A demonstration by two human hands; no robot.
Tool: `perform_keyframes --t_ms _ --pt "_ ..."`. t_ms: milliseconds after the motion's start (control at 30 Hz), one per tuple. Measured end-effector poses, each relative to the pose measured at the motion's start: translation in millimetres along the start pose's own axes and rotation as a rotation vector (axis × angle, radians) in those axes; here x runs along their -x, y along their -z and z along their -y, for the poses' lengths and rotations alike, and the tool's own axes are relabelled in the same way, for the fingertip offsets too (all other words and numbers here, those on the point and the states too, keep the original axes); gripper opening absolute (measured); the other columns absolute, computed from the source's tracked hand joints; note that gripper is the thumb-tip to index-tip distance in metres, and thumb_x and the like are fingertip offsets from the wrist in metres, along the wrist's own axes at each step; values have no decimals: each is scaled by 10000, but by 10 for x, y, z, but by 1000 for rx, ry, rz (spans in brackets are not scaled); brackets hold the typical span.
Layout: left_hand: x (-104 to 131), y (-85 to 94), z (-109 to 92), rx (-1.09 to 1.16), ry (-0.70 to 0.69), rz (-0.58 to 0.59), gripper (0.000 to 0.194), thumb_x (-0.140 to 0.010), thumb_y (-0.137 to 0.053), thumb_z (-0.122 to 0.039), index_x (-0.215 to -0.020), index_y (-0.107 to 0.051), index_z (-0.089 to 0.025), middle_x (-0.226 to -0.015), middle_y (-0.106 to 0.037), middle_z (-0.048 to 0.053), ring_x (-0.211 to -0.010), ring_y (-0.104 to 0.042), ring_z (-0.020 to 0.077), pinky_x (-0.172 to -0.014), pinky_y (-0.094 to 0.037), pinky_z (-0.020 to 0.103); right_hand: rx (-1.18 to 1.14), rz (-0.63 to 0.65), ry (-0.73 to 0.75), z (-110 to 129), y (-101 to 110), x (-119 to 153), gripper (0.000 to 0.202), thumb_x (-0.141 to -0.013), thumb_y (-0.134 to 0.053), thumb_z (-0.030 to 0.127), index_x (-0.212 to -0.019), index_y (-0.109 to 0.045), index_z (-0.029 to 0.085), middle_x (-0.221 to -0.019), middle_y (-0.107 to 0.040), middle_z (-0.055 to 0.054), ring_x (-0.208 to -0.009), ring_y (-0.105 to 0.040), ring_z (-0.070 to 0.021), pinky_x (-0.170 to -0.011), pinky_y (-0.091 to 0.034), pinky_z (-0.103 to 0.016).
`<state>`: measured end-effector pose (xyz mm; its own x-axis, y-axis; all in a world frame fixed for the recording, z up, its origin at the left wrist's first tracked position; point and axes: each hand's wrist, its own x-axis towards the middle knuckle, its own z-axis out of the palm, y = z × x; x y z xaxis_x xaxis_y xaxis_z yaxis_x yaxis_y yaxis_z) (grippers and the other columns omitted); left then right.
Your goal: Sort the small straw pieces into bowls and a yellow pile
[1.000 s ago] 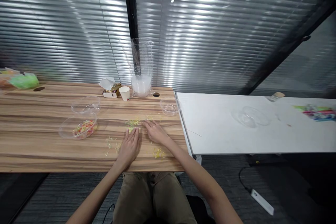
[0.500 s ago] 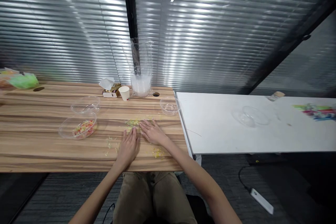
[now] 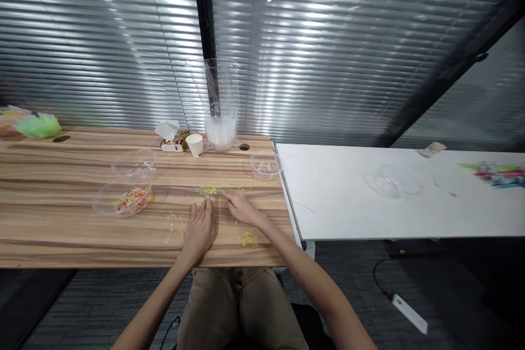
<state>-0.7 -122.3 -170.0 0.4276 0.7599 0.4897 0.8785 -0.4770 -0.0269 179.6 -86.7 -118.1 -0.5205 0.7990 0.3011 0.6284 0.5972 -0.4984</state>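
On the wooden table, a loose heap of thin yellow and green pieces [image 3: 208, 191] lies just beyond my fingertips. My left hand [image 3: 199, 228] rests flat, fingers stretched toward the near side of the heap. My right hand [image 3: 241, 209] is at the heap's right side, its index finger pointing left and its other fingers drawn in. Whatever its fingertips may hold is too small to make out. Pale pieces [image 3: 175, 225] are scattered left of my left hand. A small yellow pile [image 3: 248, 238] sits below my right wrist.
Left stands a clear bowl [image 3: 100, 205] with red, yellow and green bits, an uncovered clear container [image 3: 118, 165] behind it. Another clear bowl [image 3: 266, 167] stands at right. A tissue box [image 3: 173, 145], paper cup [image 3: 196, 146] and tall clear bag [image 3: 221, 131] line the back. A white table [image 3: 336, 202] adjoins.
The spread fingers of my right hand have drawn in, leaving the index finger pointing at the heap. More loose pieces show beyond it. My left hand has hardly moved.
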Motion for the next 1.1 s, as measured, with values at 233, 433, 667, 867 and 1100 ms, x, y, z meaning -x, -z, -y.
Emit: perform_keyframes --t_ms 233,433,667,867,1100 --pt "5 6 -3 -10 20 10 579 -929 -267 -189 -1456 -128 8 -1327 -500 272 -1231 -507 321 -1086 -274 543 347 104 112 124 -179 -54 390 -961 -404 173 -1298 -490 -5 -1352 -501 -210 -1289 -458 -246 -1055 -411 -338" --pt "-7 60 -17 -36 51 24 535 -904 -309 -192 -1375 -303 61 -1316 -496 299 -1238 -495 333 -1096 -231 554 410 121 148 120 -334 -69 423 -970 -410 186 -1324 -460 -41 -1345 -500 -229 -1292 -451 -255 -1099 -361 -367" --pt "-12 62 -25 -52 56 18 514 -913 -302 -190 -1365 -335 53 -1304 -513 290 -1222 -509 329 -1098 -234 544 478 117 155 106 -456 -30 445 -958 -433 169 -1327 -451 -78 -1361 -464 -264 -1322 -412 -261 -1121 -335 -383" --pt "1 43 4 -64 55 37 507 -882 -297 -151 -1338 -376 57 -1308 -507 293 -1226 -504 336 -1094 -232 555 515 112 147 146 -480 19 437 -959 -413 156 -1322 -457 -83 -1370 -455 -254 -1315 -421 -264 -1109 -359 -375" --pt "13 55 34 -39 69 59 539 -871 -302 -142 -1366 -329 70 -1325 -488 298 -1250 -483 332 -1094 -235 557 525 81 130 183 -427 60 415 -971 -401 163 -1326 -472 -40 -1382 -465 -216 -1316 -415 -274 -1122 -321 -417"
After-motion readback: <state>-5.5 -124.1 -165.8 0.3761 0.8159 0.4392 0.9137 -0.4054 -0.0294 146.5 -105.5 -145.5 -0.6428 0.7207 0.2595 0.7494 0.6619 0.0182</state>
